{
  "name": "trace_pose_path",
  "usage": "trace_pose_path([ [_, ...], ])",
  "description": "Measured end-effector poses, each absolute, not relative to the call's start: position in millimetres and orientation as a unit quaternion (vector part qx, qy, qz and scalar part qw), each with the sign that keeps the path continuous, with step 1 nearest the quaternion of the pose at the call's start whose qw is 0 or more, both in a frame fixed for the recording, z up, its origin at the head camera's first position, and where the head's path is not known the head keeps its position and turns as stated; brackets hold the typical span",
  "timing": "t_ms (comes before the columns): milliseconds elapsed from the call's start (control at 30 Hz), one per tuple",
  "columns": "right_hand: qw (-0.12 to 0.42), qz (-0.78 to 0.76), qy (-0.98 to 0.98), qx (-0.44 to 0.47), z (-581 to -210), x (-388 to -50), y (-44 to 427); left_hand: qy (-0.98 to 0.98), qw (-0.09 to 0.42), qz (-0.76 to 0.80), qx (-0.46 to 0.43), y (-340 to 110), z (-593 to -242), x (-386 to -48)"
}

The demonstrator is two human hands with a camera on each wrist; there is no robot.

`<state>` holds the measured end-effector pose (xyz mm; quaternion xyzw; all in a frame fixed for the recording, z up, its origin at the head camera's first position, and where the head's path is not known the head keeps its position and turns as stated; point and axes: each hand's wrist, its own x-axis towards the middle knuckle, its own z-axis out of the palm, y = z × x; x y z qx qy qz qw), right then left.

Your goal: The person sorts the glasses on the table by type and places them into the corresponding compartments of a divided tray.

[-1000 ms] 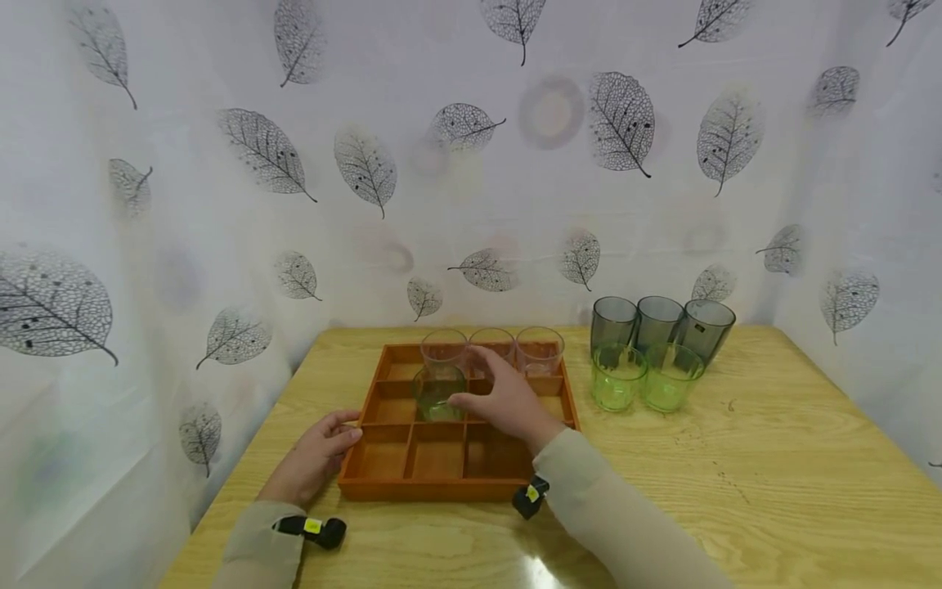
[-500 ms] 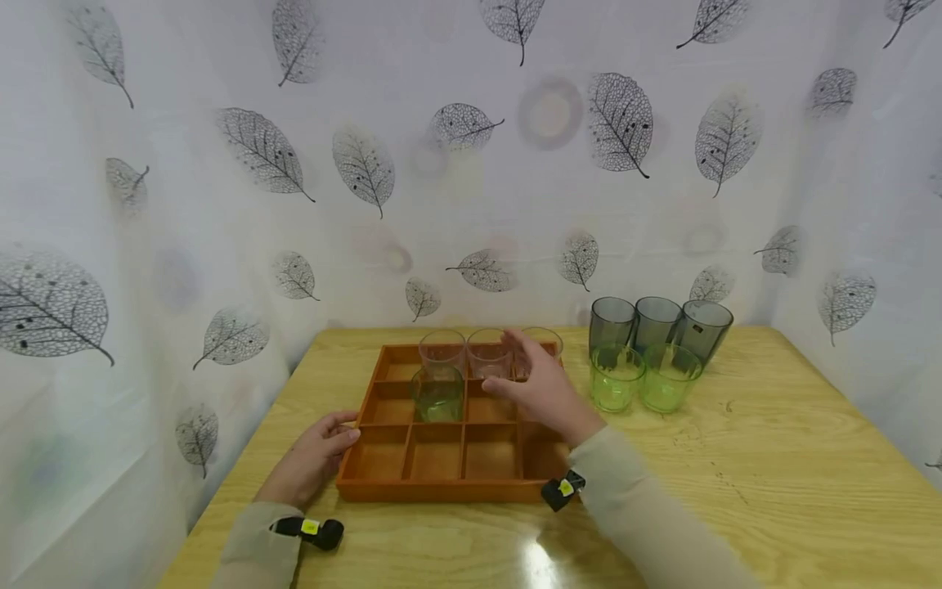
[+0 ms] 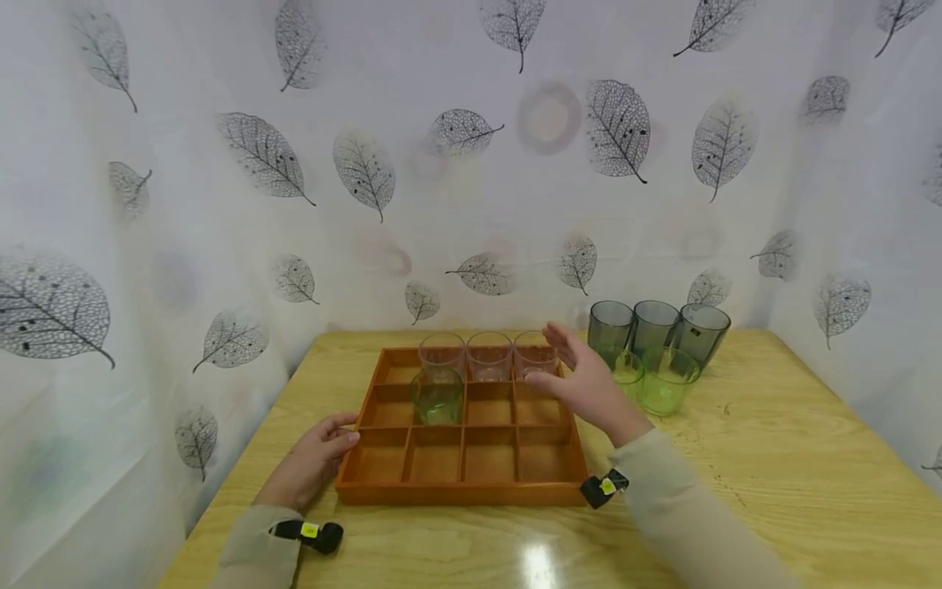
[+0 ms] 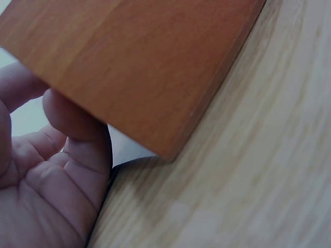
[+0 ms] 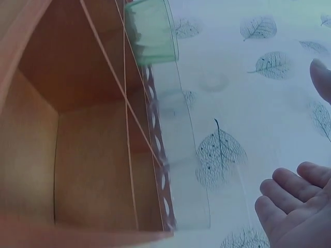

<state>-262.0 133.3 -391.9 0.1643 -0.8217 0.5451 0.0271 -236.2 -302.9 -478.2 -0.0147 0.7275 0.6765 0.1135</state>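
An orange-brown wooden compartment tray (image 3: 464, 493) lies on the table. My left hand (image 3: 309, 462) rests against its left side; in the left wrist view, bent fingertips (image 4: 70, 116) touch the tray's edge. My right hand (image 3: 592, 388) is raised over the tray's right side with fingers apart, holding nothing. Three clear glasses (image 3: 489, 360) stand in the back row of compartments. A green glass (image 3: 437, 399) stands in the middle row, second compartment from the left. To the right of the tray are two green glasses (image 3: 668, 388), one partly hidden behind my right hand.
Three tall grey glasses (image 3: 655, 325) stand behind the loose green ones, close to a leaf-print curtain (image 3: 471, 204). The wooden table (image 3: 773, 474) reaches out to the right and in front of the tray.
My right hand has left the green glass in the tray and moved right, past the clear glasses, toward the loose green ones. The left hand has stayed at the tray's side.
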Motion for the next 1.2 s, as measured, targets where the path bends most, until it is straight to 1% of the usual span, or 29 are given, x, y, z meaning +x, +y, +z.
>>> trace_pose_path([
  [133,0.044,0.536,-0.825,0.171,-393,-262,151,0.727,0.11,0.678,-0.015,-303,-479,-237],
  [333,0.05,0.514,-0.842,0.156,-393,-255,180,0.736,0.118,0.667,-0.006,-303,-480,-235],
  [467,0.058,0.499,-0.852,0.149,-393,-252,202,0.739,0.115,0.664,-0.009,-303,-481,-234],
  [733,0.065,0.459,-0.879,0.112,-391,-249,242,0.74,0.111,0.663,-0.016,-304,-482,-236],
  [1000,0.086,0.438,-0.89,0.096,-402,-254,276,0.736,0.112,0.667,-0.013,-303,-481,-236],
  [1200,0.087,0.434,-0.894,0.073,-406,-258,293,0.738,0.11,0.666,-0.013,-304,-481,-237],
])
